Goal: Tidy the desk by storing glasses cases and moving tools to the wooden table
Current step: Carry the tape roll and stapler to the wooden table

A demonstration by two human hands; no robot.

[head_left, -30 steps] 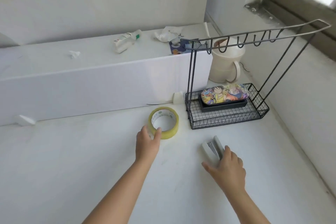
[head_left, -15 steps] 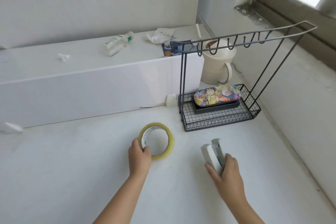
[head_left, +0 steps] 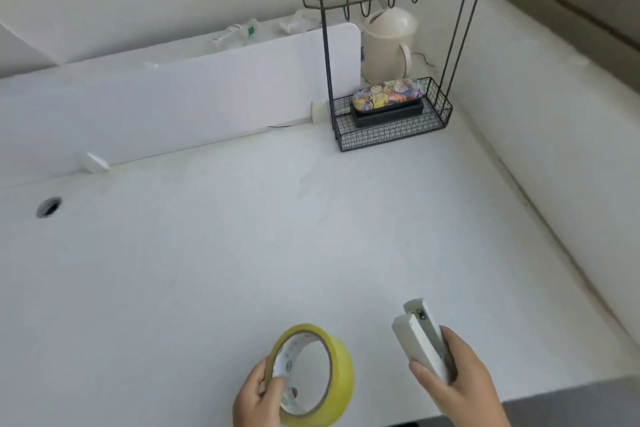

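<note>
My left hand (head_left: 258, 399) grips a yellow tape roll (head_left: 337, 367) by its near rim, tilted up above the white desk (head_left: 207, 253) near its front edge. A white stapler (head_left: 420, 340) is held in my right hand (head_left: 457, 381), pointing away from me. At the back right, a black wire rack (head_left: 388, 133) holds a colourful cartoon glasses case (head_left: 388, 95) stacked on a black case (head_left: 388, 114).
A white divider panel (head_left: 173, 104) runs along the desk's back. A cream jug (head_left: 388, 42) stands behind the rack. A cable hole (head_left: 48, 207) lies at the left. A wall borders the right side, and the desk's front edge is under my right hand.
Both hands have lifted the tape roll and the stapler off the desk and pulled them back toward the front edge. The view has moved back and left.
</note>
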